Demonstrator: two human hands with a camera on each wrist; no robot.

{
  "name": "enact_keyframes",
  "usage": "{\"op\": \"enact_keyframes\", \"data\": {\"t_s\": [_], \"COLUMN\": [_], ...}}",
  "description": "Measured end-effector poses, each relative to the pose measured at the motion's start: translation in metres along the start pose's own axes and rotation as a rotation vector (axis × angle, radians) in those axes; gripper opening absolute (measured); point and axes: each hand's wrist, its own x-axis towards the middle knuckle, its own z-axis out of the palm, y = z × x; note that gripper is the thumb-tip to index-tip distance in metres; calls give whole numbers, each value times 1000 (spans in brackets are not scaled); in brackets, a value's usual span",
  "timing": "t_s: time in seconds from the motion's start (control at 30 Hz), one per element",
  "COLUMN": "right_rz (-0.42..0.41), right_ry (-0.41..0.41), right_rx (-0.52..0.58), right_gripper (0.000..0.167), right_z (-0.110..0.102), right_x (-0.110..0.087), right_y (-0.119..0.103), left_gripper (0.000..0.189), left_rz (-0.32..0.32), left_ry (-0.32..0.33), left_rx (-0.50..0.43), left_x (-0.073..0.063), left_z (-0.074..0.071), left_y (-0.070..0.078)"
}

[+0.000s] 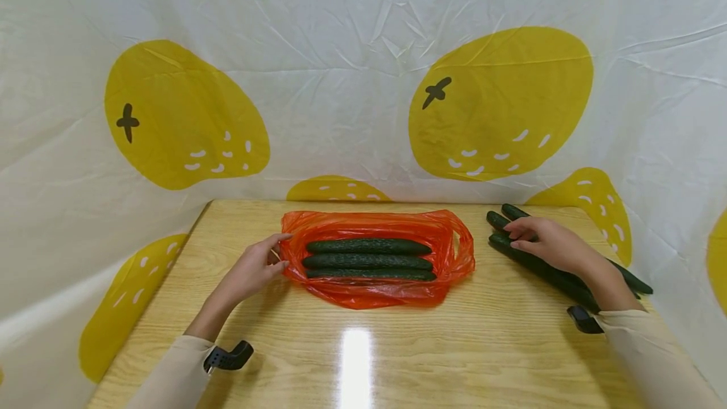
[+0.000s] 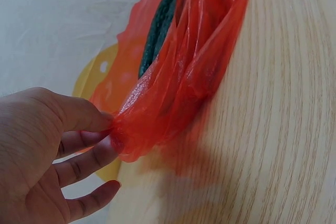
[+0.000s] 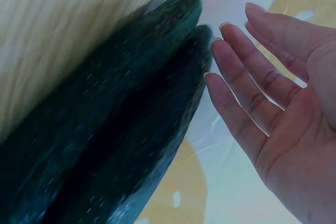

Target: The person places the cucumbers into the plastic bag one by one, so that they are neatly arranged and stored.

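Observation:
My left hand [image 1: 258, 270] pinches the left edge of a red plastic bag [image 1: 369, 296] between thumb and fingers; in the left wrist view, the film [image 2: 142, 135] bunches at the fingertips. Three dark green cucumbers [image 1: 369, 262] lie side by side in the bag's open mouth. Over on the right, my right hand [image 1: 548, 245] hovers at the upper ends of another group of cucumbers [image 1: 539, 268], partly hidden by hand and forearm. The right wrist view has its fingers [image 3: 236, 103] spread and gently bent beside two cucumber tips [image 3: 181, 11], holding nothing.
Everything lies on a light wooden table [image 1: 454, 346]. White cloth [image 1: 335, 112] with yellow fruit prints rises behind it and along both sides. A handle loop [image 1: 462, 245] of the bag faces the right-hand cucumbers. Each wrist carries a black device [image 1: 230, 356].

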Motion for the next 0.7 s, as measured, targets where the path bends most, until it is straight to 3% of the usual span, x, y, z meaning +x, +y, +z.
{"op": "enact_keyframes", "data": {"t_s": [0.23, 0.7], "right_rz": [2, 51], "right_ry": [23, 28], "right_rx": [-7, -75], "right_gripper": [34, 36], "right_z": [0, -7], "right_x": [-10, -21], "right_y": [14, 19], "left_gripper": [56, 56], "left_rz": [-3, -5], "left_ry": [2, -4], "left_rx": [-4, 0], "left_x": [1, 0], "left_z": [0, 0], "left_y": [1, 2]}}
